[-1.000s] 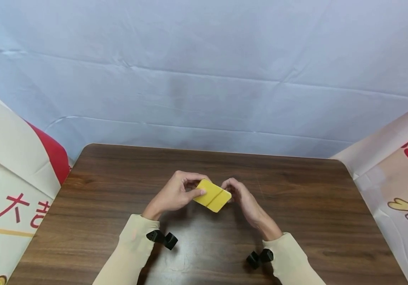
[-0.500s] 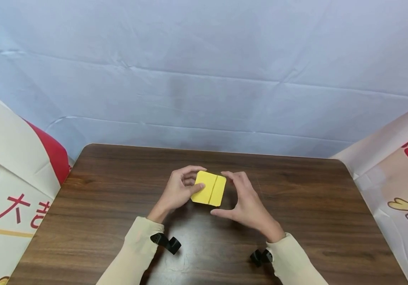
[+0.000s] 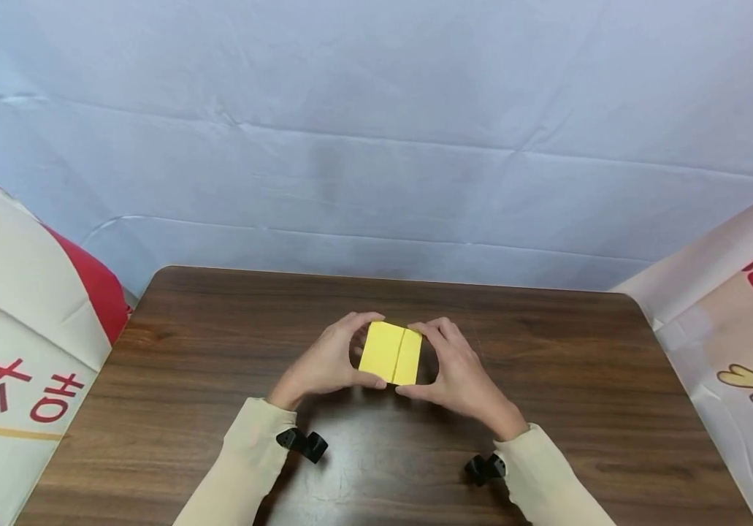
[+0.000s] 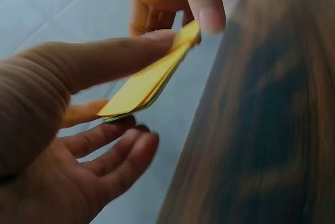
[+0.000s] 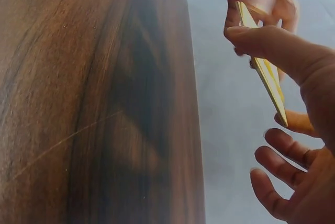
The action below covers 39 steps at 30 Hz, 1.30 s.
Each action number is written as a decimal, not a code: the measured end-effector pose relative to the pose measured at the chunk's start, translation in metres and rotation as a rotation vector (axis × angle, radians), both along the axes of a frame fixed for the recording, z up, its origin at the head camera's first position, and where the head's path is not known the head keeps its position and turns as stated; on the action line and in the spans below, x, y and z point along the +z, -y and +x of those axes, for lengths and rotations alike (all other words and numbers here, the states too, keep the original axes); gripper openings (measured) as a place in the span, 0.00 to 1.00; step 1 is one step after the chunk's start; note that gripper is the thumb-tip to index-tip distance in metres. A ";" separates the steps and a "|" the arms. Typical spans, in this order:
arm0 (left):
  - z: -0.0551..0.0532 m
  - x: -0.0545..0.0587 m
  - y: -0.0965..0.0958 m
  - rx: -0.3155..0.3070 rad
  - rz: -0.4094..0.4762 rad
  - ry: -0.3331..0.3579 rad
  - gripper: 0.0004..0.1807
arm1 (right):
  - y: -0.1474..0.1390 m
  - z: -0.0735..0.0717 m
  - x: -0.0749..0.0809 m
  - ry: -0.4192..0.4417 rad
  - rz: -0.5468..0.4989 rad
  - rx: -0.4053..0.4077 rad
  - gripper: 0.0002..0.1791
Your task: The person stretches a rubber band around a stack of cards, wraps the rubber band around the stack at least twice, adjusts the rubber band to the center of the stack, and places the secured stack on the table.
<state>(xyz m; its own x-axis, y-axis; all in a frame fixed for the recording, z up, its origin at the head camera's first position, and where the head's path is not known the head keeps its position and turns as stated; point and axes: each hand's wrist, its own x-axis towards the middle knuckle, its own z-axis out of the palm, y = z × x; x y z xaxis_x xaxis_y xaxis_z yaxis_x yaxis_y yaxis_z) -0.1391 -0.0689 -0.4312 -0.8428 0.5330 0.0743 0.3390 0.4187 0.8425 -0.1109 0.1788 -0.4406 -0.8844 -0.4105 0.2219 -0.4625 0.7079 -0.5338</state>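
Observation:
A thin yellow square card (image 3: pixel 383 352) with a line across it and layered edges is held up over the table. On its left side, my left hand (image 3: pixel 330 361) pinches it between the thumb at the near edge and a finger at the far edge. My right hand (image 3: pixel 458 376) pinches the right side the same way. In the left wrist view the card (image 4: pixel 138 88) shows parted layers, with the left thumb along its upper edge. Seen edge-on in the right wrist view, the card (image 5: pixel 271 82) spans thumb and forefinger, while the other right fingers stay spread off it.
Beneath the hands lies a dark brown wooden table (image 3: pixel 547 380). A pale cloth (image 3: pixel 376 146) hangs behind it, with printed banners (image 3: pixel 21 329) at both sides. Each wrist carries a small black camera (image 3: pixel 302 443).
The yellow card has turned to face the head camera. The right hand has spread, then closed onto the card's right edges, and the left thumb has slid down to the near edge.

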 end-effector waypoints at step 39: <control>-0.030 -0.047 -0.023 -0.010 -0.561 -0.104 0.48 | -0.016 -0.049 -0.038 0.270 0.229 0.072 0.49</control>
